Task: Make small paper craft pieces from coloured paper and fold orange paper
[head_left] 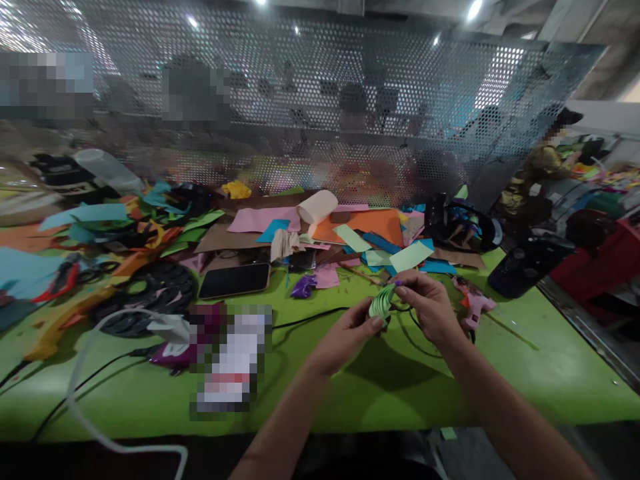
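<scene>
In front of me, above the green table (310, 393), my left hand (343, 339) is closed on a light green paper piece (381, 304) with curved, layered strips. The fingers of my right hand (429, 308) pinch a small purple bit (399, 283) at the upper end of that piece. What the purple bit is made of is too small to tell. A pink paper figure (477, 307) lies just right of my right hand. Behind my left hand is a crumpled purple wrapper (303, 287).
A dark phone (234, 280), a pixelated device (235, 363), a white cable (75, 380) and a yellow glue gun (55, 327) lie to the left. Coloured paper scraps (370, 227) cover the back, before a perforated metal screen (300, 87). A dark cup (525, 263) leans at right.
</scene>
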`<state>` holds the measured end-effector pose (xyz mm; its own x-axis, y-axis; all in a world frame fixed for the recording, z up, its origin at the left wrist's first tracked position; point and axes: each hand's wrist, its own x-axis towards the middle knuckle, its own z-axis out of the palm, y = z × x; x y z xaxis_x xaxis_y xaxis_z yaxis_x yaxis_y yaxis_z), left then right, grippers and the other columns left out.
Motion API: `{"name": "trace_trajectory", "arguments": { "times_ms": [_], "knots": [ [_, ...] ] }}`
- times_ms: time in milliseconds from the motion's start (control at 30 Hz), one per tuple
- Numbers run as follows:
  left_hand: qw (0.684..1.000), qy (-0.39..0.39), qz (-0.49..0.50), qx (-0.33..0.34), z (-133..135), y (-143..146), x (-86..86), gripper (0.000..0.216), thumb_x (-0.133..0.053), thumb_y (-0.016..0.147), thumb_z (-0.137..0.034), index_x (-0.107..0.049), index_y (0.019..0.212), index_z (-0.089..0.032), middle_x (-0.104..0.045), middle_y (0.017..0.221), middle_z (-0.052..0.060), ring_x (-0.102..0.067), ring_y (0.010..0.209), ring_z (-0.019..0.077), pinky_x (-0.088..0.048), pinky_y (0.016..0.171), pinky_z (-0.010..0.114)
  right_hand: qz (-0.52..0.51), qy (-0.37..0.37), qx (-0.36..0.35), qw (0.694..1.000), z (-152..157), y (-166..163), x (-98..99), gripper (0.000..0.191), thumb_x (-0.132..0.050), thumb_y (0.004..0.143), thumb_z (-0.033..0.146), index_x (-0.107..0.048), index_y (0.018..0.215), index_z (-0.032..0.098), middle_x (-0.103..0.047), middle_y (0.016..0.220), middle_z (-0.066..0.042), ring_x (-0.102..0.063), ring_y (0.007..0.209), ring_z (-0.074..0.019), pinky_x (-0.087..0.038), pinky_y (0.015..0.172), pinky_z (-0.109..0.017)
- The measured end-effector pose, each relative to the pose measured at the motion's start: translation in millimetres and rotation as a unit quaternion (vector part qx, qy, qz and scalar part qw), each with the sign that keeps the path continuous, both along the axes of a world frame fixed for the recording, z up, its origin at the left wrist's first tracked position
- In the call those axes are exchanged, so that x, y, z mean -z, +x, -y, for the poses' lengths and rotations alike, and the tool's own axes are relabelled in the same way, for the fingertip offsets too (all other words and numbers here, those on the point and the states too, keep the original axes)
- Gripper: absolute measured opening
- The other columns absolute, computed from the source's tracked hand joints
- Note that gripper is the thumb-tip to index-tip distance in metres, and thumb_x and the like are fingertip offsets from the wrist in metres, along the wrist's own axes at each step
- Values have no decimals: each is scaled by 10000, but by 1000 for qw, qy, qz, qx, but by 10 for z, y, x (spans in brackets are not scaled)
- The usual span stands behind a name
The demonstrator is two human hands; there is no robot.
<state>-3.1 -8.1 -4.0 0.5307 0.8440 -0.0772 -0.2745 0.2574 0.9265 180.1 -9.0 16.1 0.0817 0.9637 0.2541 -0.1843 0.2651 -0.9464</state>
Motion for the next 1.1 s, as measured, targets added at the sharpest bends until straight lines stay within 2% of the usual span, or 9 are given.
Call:
{"name": "trace_trajectory", "arguments": {
  "times_ms": [133, 267, 400, 500, 633, 767, 833, 933, 1100],
  "knots": [
    [999, 20, -9, -24, -32, 26, 21, 594, -836, 640, -563, -718, 1088, -191, -660, 981, 48, -532, 855, 154, -452, 808, 280, 9, -27, 3, 1000, -7, -12, -15, 223, -831, 707, 366, -764, 893, 262, -718, 873, -14, -604, 744, -148, -469, 638, -248],
    [994, 49, -10, -92, -82, 46, 99, 585, -788, 694, -576, -691, 1125, -193, -659, 1085, 65, -558, 945, 183, -443, 879, 301, 49, -49, 5, 998, -7, -34, 5, 280, -829, 687, 410, -761, 899, 239, -739, 942, -45, -633, 831, -190, -497, 706, -285],
    [961, 129, -141, -198, -155, 19, 151, 409, -602, 866, -558, -685, 1004, -182, -634, 996, 51, -554, 901, 179, -437, 830, 297, 107, -54, 10, 993, 1, -39, 49, 269, -790, 732, 427, -755, 904, 223, -713, 888, -40, -580, 740, -162, -463, 639, -270],
    [916, 185, -275, -227, -181, -2, 157, 372, -486, 942, -502, -663, 961, -175, -617, 856, 40, -549, 804, 186, -427, 757, 307, 134, -44, 10, 990, -2, -22, 68, 247, -747, 782, 423, -754, 933, 227, -698, 859, -29, -539, 694, -144, -435, 616, -263],
    [849, 232, -430, -202, -169, -2, 168, 379, -521, 940, -428, -617, 1193, -163, -677, 960, 100, -606, 877, 246, -433, 795, 347, 142, -37, 15, 989, -23, -2, 84, 242, -726, 795, 431, -755, 928, 231, -705, 876, -35, -534, 694, -150, -433, 611, -269],
    [739, 308, -562, -209, -221, -88, 99, 354, -514, 949, -426, -657, 1137, -163, -663, 1123, 150, -581, 1077, 300, -421, 906, 390, 144, -40, 13, 989, -51, 15, 114, 273, -720, 802, 445, -755, 941, 213, -706, 902, -42, -496, 663, -134, -391, 563, -251],
    [688, 304, -612, -245, -296, -197, 16, 326, -500, 955, -421, -668, 1101, -184, -662, 1136, 140, -566, 1104, 312, -417, 916, 409, 139, -40, 12, 989, -58, 22, 119, 271, -718, 806, 443, -754, 942, 212, -706, 921, -43, -477, 655, -127, -382, 559, -247],
    [635, 270, -665, -285, -441, -392, -78, 331, -552, 925, -427, -643, 1122, -176, -664, 1145, 150, -560, 1118, 337, -419, 912, 435, 136, -42, 15, 990, -56, 25, 108, 262, -720, 804, 438, -755, 936, 215, -705, 897, -43, -477, 652, -130, -398, 573, -253],
    [572, 218, -739, -282, -622, -557, 25, 452, -630, 853, -500, -616, 1119, -134, -640, 1177, 189, -529, 1155, 352, -403, 941, 451, 133, -38, 9, 990, -44, 28, 93, 272, -716, 804, 446, -757, 943, 216, -705, 867, -49, -504, 669, -146, -416, 575, -262]
  ]
}}
